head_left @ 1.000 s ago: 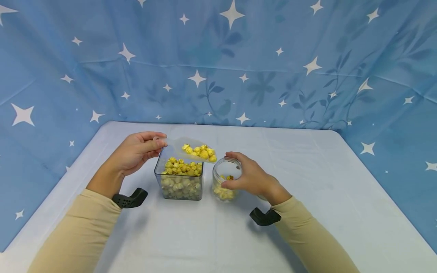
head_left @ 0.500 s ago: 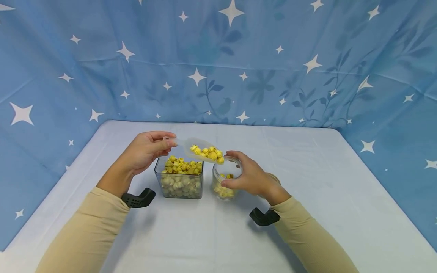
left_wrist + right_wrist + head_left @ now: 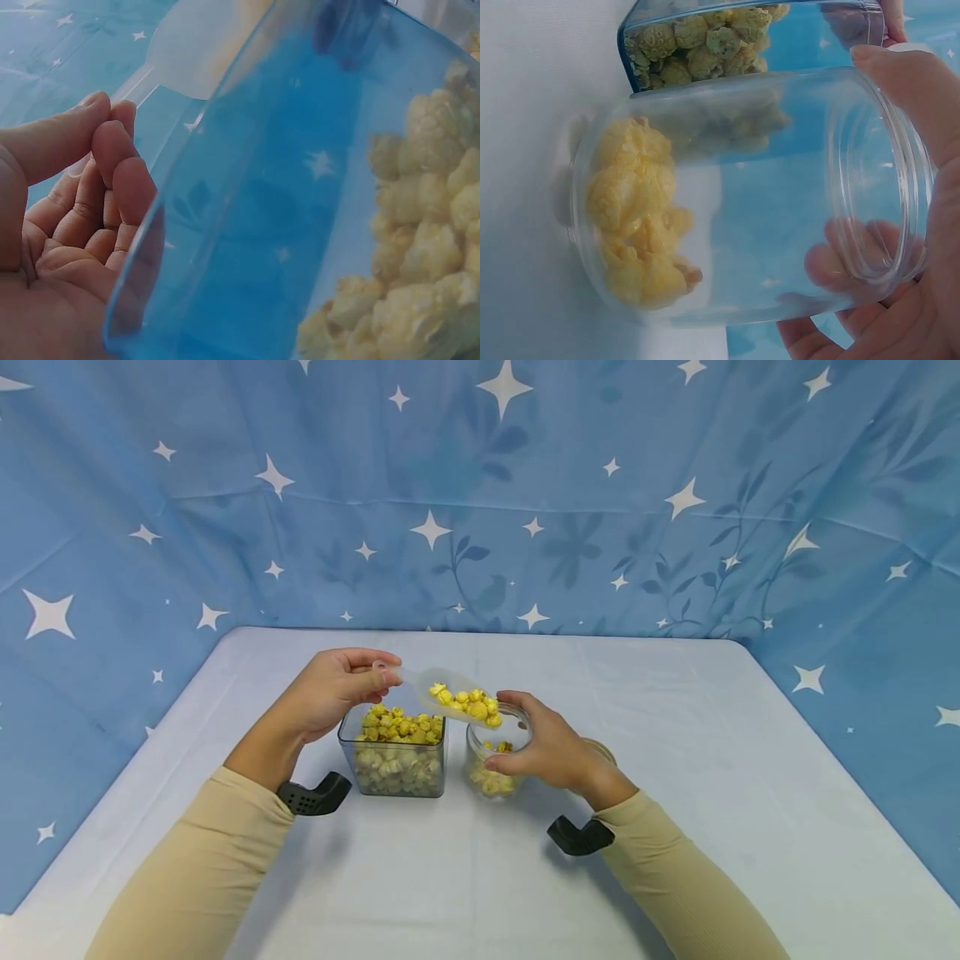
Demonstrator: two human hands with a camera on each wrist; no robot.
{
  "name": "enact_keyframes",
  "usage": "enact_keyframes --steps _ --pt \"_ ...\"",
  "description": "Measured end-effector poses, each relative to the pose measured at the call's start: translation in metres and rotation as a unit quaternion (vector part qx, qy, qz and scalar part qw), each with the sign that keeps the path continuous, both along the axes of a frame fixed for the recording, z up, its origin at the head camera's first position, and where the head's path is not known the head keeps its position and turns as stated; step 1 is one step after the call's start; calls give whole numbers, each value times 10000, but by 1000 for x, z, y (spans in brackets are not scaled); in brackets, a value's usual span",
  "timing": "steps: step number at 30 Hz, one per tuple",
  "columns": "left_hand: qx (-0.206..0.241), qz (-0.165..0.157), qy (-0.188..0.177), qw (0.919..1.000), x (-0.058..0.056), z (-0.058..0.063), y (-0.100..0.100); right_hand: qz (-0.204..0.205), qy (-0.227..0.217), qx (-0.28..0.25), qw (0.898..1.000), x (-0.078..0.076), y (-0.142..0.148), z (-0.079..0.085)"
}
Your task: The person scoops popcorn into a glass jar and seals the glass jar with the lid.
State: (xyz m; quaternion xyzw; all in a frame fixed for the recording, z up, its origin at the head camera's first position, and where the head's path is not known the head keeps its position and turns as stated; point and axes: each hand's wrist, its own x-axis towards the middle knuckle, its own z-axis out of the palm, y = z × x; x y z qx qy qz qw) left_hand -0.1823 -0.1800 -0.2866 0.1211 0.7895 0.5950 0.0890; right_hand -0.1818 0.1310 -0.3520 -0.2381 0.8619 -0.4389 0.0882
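Note:
My left hand (image 3: 333, 692) pinches the handle of a translucent scoop (image 3: 441, 680) between thumb and fingers. Yellow popcorn (image 3: 472, 704) lies in the scoop, whose tip reaches over the mouth of a clear jar (image 3: 480, 758). Around the jar's rim curls my right hand (image 3: 551, 739), thumb in front and fingers behind. In the right wrist view, a low layer of popcorn (image 3: 634, 217) covers the jar's bottom. Below the scoop stands a clear square container (image 3: 401, 772), with much popcorn inside. From the left wrist, the container's wall (image 3: 247, 187) partly covers the scoop and fingertips.
Behind my right wrist, a round lid-like thing (image 3: 602, 750) lies partly hidden on the table. The white-covered table (image 3: 675, 718) runs back to a blue star-patterned curtain (image 3: 427, 460). The square container and the jar stand close together, side by side.
My left hand has carried the loaded scoop to the right, from above the square container until its tip came over the jar's mouth. My right hand has stayed on the jar.

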Motion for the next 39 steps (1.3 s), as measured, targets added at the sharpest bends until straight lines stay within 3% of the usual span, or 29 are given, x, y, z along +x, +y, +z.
enact_keyframes --steps 22,39 --pt "-465 -54 224 9987 2 11 17 -15 -92 -157 9998 0 0 0" --pt "-954 86 309 9949 2 20 24 5 -76 -215 9997 0 1 -2"
